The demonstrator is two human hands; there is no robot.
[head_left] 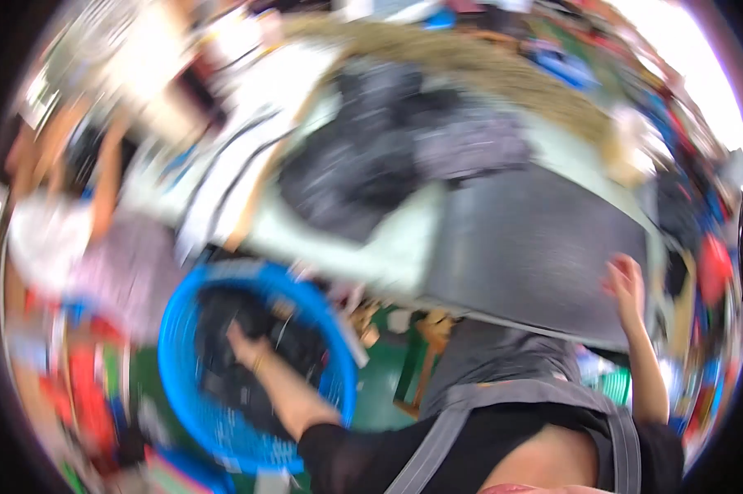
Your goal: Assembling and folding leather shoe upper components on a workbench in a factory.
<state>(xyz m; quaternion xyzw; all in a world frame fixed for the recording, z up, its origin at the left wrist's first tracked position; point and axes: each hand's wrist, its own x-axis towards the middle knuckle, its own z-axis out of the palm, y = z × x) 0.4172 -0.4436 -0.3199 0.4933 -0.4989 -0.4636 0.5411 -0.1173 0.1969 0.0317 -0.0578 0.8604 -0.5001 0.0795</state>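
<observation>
My left hand (246, 346) reaches down into a round blue plastic basket (174, 370) on my left. It is at the dark, soft-looking pieces (223, 375) inside. Blur hides its fingers, so whether it grips one cannot be told. My right hand (626, 281) is raised by the right edge of a dark grey flat board or mat (536, 247) on the table. Its fingers look loosely apart, and nothing shows in them. Beyond the board lies a heap of black, shiny bagged or folded material (363, 156), with a greyish bundle (474, 148) at its right.
A pale green tabletop (306, 247) stretches ahead, with white striped material (252, 156) on its left part. At the left another person (100, 239) works at the same table. A wooden stool or frame (413, 370) stands under the table's near edge. A red object (714, 267) hangs far right.
</observation>
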